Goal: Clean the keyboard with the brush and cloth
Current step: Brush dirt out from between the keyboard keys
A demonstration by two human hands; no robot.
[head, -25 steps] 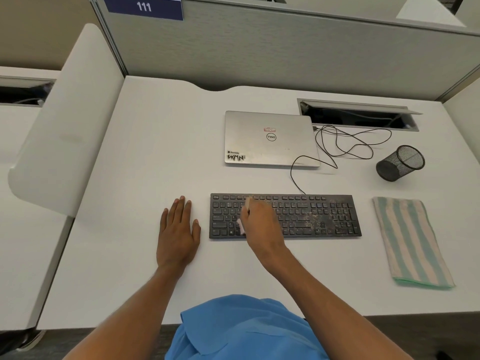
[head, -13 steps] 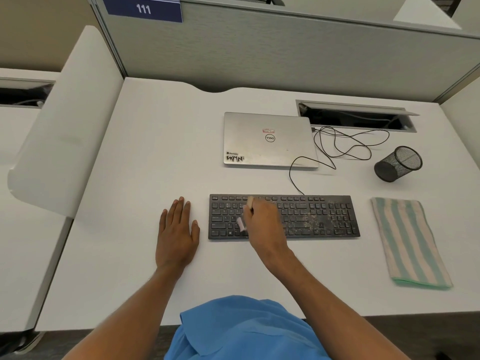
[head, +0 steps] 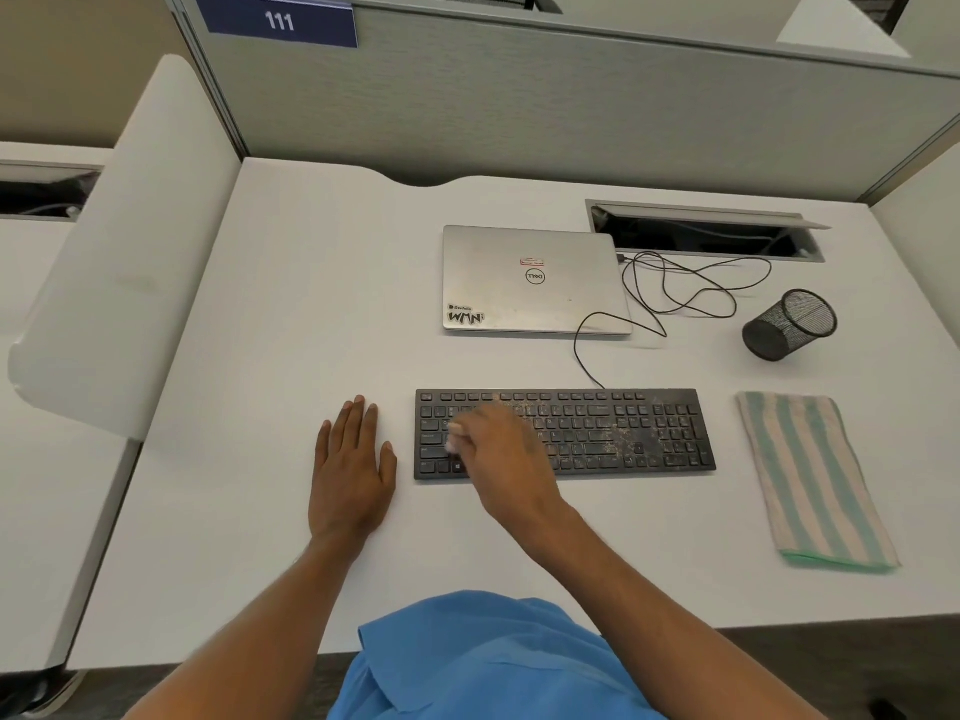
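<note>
Keyboard is lying on the white surface, front centre, with dusty specks sitting on its right half. Right grip is curling round a small pale brush over the left-hand keys; blur is hiding any bristle contact. Left grip is resting flat, fingers straight, just beside the keyboard's left end. Striped cloth is lying folded to the right, apart from the keyboard.

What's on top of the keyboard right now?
The right hand holds a small pale brush, blurred, over the left half of the keyboard; brownish dust speckles the middle and right. Keys beneath the hand are hidden.
</note>
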